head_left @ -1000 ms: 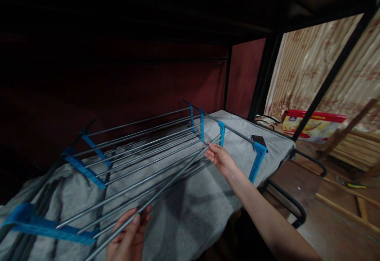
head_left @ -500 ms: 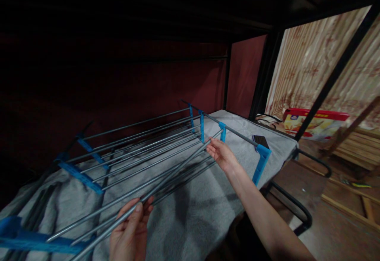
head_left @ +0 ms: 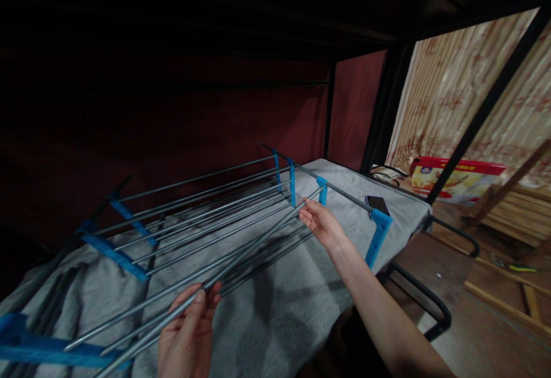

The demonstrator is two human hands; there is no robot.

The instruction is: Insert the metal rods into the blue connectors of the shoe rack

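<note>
A rack of grey metal rods with blue plastic brackets (head_left: 114,256) lies on a grey blanket (head_left: 275,315). One loose-ended metal rod (head_left: 253,244) runs slantwise over the others, held in both hands. My left hand (head_left: 189,323) is closed round its near part, thumb on top. Farther along, my right hand (head_left: 316,217) pinches the same rod close to a small blue bracket (head_left: 322,190). At the lower left, other rods end above or at a larger blue bracket (head_left: 55,352); whether they touch it I cannot tell. A blue corner piece (head_left: 379,234) stands right of my right hand.
A dark phone (head_left: 377,206) lies on the blanket behind the corner piece. Black bed-frame posts (head_left: 482,114) and a curved black rail (head_left: 430,297) stand at the right. Beyond are a red and yellow box (head_left: 456,180), a wooden piece (head_left: 516,211) and a curtain (head_left: 465,91).
The near end of the held rod has shifted slightly left, and the view has moved a little. Both hands keep their hold, almost in the same place.
</note>
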